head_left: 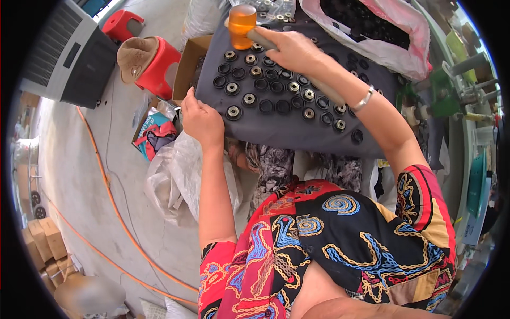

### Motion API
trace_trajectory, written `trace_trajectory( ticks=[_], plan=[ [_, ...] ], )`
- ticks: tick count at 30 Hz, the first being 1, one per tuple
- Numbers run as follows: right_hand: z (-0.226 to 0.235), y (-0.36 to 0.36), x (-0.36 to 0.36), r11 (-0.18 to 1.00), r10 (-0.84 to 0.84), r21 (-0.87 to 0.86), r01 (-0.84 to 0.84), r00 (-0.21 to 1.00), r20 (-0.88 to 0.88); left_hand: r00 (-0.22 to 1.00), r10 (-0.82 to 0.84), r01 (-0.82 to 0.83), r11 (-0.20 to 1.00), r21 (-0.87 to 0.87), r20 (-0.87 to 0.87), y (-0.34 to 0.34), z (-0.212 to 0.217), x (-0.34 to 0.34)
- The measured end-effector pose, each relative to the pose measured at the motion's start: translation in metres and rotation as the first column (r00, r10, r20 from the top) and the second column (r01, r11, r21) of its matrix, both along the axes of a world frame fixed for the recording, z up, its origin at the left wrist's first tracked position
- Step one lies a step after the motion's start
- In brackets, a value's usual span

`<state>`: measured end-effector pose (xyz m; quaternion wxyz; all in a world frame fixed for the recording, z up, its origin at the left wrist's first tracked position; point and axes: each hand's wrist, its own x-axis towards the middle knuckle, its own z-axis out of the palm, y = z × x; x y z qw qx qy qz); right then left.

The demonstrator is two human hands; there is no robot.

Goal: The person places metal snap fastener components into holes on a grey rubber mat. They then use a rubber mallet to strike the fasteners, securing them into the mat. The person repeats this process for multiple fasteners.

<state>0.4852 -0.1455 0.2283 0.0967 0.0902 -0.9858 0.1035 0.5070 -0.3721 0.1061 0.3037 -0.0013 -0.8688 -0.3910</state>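
My right hand (296, 51) is closed round the light handle of a mallet (243, 27) with an orange, see-through head, raised over the far left of the cloth-covered table (297, 133). Below it, black rings (266, 106) and ring pieces with metal centres (234, 112) lie in loose rows. At the table's left edge is my left hand (203, 121), its fingers close together and partly hidden. A thin, pale rod end (177, 108) shows beside those fingers; what they hold is unclear.
A cardboard box (184, 72) stands against the table's left side. At the far right lies a white bag (419, 40) of small black parts. Green machinery (449, 90) stands right, red stools (159, 69) left. An orange hose (103, 175) crosses the floor near clear plastic bags (180, 181).
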Motion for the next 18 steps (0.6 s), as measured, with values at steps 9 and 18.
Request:
trace_trajectory(
  ticks=[9,18],
  plan=[
    [0.007,-0.003,-0.003,0.997,0.045,-0.054,-0.05,0.996,-0.076,1.0,0.015,-0.015,0.999,-0.03,-0.022,-0.004,0.001,-0.003],
    [0.002,-0.003,-0.006,0.999,0.042,0.019,-0.041,0.998,-0.037,0.999,0.018,-0.018,1.0,-0.015,0.027,-0.004,0.006,0.003]
  ],
)
